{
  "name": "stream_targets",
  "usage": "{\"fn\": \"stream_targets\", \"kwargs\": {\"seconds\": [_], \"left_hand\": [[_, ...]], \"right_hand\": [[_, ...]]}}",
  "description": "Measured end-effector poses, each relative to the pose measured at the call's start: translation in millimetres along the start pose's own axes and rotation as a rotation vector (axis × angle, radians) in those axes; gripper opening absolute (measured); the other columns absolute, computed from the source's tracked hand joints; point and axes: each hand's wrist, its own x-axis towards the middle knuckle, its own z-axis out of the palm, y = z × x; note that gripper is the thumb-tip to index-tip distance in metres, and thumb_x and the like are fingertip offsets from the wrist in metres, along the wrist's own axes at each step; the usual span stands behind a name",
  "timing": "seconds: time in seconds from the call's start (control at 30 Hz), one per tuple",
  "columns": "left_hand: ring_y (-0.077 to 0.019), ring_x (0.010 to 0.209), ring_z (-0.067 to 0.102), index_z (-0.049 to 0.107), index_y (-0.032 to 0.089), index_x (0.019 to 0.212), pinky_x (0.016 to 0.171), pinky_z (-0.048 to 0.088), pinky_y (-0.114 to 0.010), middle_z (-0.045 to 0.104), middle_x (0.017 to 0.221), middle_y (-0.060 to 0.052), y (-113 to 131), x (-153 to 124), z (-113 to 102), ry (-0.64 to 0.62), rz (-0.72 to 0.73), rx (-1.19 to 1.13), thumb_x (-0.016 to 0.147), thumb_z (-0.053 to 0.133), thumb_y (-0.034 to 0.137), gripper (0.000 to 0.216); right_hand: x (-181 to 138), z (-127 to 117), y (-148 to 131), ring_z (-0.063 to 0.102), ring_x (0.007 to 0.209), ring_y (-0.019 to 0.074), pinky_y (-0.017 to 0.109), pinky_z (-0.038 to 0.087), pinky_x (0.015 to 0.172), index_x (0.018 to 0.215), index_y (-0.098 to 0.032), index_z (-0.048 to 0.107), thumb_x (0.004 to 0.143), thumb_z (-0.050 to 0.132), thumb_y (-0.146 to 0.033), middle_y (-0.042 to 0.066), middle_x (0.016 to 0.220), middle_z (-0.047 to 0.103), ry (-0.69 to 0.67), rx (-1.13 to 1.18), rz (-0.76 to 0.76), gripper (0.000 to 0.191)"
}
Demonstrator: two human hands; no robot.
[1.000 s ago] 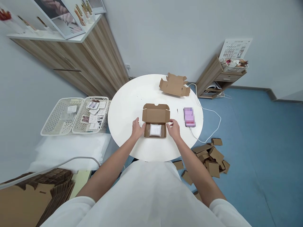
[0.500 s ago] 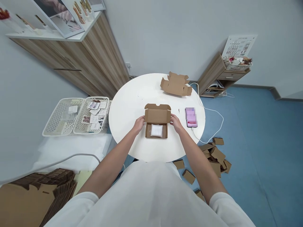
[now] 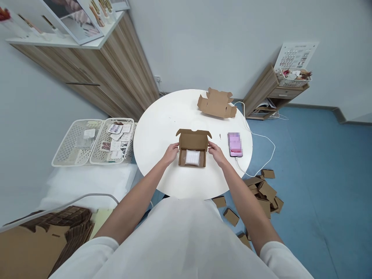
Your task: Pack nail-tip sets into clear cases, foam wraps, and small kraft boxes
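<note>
A small brown cardboard box (image 3: 193,145) stands on the round white table (image 3: 162,128), its lid half raised. Inside lies a white padded packet (image 3: 192,157). My left hand (image 3: 171,152) pinches the lid's left side flap. My right hand (image 3: 215,151) pinches the right side flap. Both hands sit at the box's upper corners, fingers closed on the cardboard.
A second, unfolded cardboard box (image 3: 216,104) lies at the table's far edge. A phone (image 3: 235,144) on a white cable lies right of the box. Two white baskets (image 3: 95,141) with cards stand left. Folded boxes (image 3: 261,190) litter the blue floor; flat cardboard (image 3: 43,240) is stacked lower left.
Both hands moved from the box's base up to the lid's side flaps. The lid has tipped forward from lying back to half raised.
</note>
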Motion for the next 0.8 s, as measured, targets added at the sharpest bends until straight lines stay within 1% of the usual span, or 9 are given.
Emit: {"fn": "stream_targets", "kwargs": {"seconds": [0.07,0.2,0.37,0.47,0.53,0.6,0.7,0.77,0.8], "left_hand": [[-0.0229,0.111,0.048,0.057,0.019,0.111,0.092,0.039,-0.037,0.055,0.119,-0.005,-2.4,-5.7,-0.1,0.023,-0.004,0.036,0.065,0.038,0.015,0.050],[-0.0217,0.102,0.054,0.054,0.019,0.114,0.089,0.041,-0.037,0.057,0.114,-0.006,-9.6,-19.0,0.9,-0.017,-0.025,0.003,0.065,0.041,0.015,0.051],[-0.0209,0.102,0.056,0.041,0.019,0.126,0.091,0.039,-0.039,0.058,0.113,-0.009,-18.0,-29.1,-3.5,-0.052,-0.062,-0.057,0.064,0.043,0.013,0.062],[-0.0204,0.104,0.055,0.046,0.022,0.123,0.092,0.037,-0.039,0.059,0.115,-0.008,-22.0,-30.4,-9.2,-0.127,-0.114,-0.077,0.067,0.041,0.015,0.056],[-0.0212,0.106,0.054,0.052,0.022,0.117,0.090,0.038,-0.038,0.059,0.116,-0.007,-24.8,-31.1,-12.5,-0.138,-0.171,-0.087,0.071,0.039,0.022,0.047],[-0.0223,0.107,0.054,0.056,0.022,0.112,0.087,0.040,-0.038,0.059,0.115,-0.007,-27.3,-32.4,-14.4,-0.121,-0.222,-0.105,0.076,0.035,0.032,0.042],[-0.0233,0.103,0.055,0.059,0.022,0.106,0.083,0.042,-0.038,0.059,0.115,-0.008,-29.5,-35.9,-13.3,-0.165,-0.235,-0.109,0.080,0.031,0.047,0.046],[-0.0234,0.100,0.056,0.060,0.021,0.103,0.081,0.043,-0.036,0.059,0.113,-0.008,-30.2,-38.3,-9.3,-0.193,-0.227,-0.068,0.077,0.039,0.053,0.046],[-0.0233,0.098,0.056,0.060,0.021,0.103,0.080,0.044,-0.035,0.059,0.112,-0.009,-30.6,-39.4,-6.3,-0.184,-0.219,-0.039,0.074,0.045,0.053,0.046]], "right_hand": [[-7.0,0.5,5.0,0.050,0.093,0.0166,0.037,0.038,0.088,0.118,-0.027,0.049,0.062,0.044,-0.018,0.002,0.106,0.052,-0.005,-0.022,-0.002,0.057],[-20.8,3.0,16.1,0.053,0.095,0.0176,0.036,0.042,0.083,0.121,-0.024,0.044,0.060,0.045,-0.014,0.005,0.103,0.051,-0.055,0.002,-0.025,0.062],[-32.5,1.8,24.0,0.053,0.102,0.0180,0.035,0.042,0.085,0.130,-0.028,0.033,0.059,0.043,-0.008,0.005,0.109,0.051,-0.142,-0.067,-0.046,0.075],[-35.4,-3.4,27.0,0.052,0.105,0.0185,0.036,0.041,0.087,0.131,-0.028,0.034,0.058,0.041,-0.005,0.006,0.117,0.050,-0.198,-0.133,-0.056,0.076],[-36.6,-7.2,29.7,0.051,0.107,0.0181,0.036,0.040,0.090,0.128,-0.028,0.039,0.058,0.039,-0.004,0.004,0.122,0.049,-0.220,-0.163,-0.079,0.073],[-38.0,-10.0,32.7,0.050,0.109,0.0169,0.036,0.038,0.093,0.123,-0.027,0.045,0.059,0.038,-0.004,0.003,0.123,0.049,-0.220,-0.175,-0.098,0.068],[-41.8,-11.5,36.6,0.053,0.104,0.0158,0.036,0.037,0.094,0.117,-0.026,0.052,0.064,0.037,-0.007,0.002,0.117,0.055,-0.222,-0.165,-0.063,0.058],[-45.5,-10.0,38.4,0.056,0.097,0.0159,0.037,0.038,0.092,0.115,-0.025,0.054,0.070,0.037,-0.012,0.003,0.112,0.058,-0.226,-0.145,-0.005,0.050],[-47.5,-8.3,39.4,0.057,0.094,0.0159,0.037,0.039,0.090,0.114,-0.025,0.054,0.073,0.038,-0.016,0.003,0.110,0.059,-0.218,-0.139,0.021,0.045]]}}
